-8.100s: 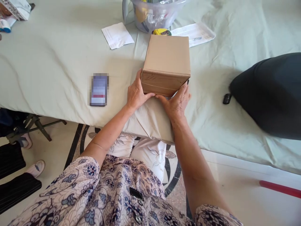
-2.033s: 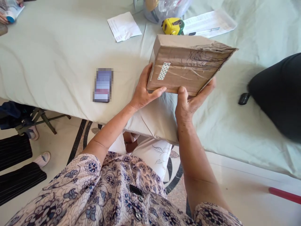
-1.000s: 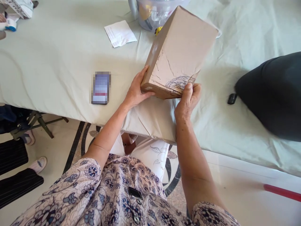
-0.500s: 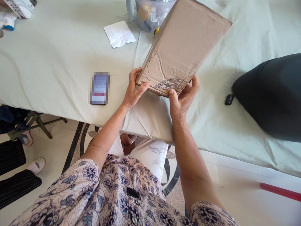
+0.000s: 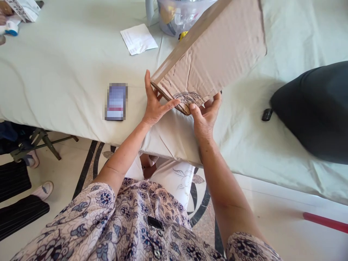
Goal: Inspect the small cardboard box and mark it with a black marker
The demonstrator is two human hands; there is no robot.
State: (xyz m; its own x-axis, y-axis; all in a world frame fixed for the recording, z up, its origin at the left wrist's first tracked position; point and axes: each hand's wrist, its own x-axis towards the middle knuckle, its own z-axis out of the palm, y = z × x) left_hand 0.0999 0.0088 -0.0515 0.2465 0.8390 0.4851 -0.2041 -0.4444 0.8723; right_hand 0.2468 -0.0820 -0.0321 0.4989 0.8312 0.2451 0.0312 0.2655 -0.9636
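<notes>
Over the table (image 5: 81,65), grasping a tilted brown cardboard box (image 5: 214,56) by its scribbled near end with the right hand (image 5: 204,119) and, more loosely, with the splayed left hand (image 5: 155,109).

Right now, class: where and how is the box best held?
Probably by the long edges of the box, coming from both sides, past the creased near end: its body extends well beyond the left hand and right hand.

On the table (image 5: 67,72), a phone (image 5: 116,102) lies left of the box (image 5: 217,54). A paper (image 5: 139,38) lies farther than the phone, a tub (image 5: 176,20) behind the box.
</notes>
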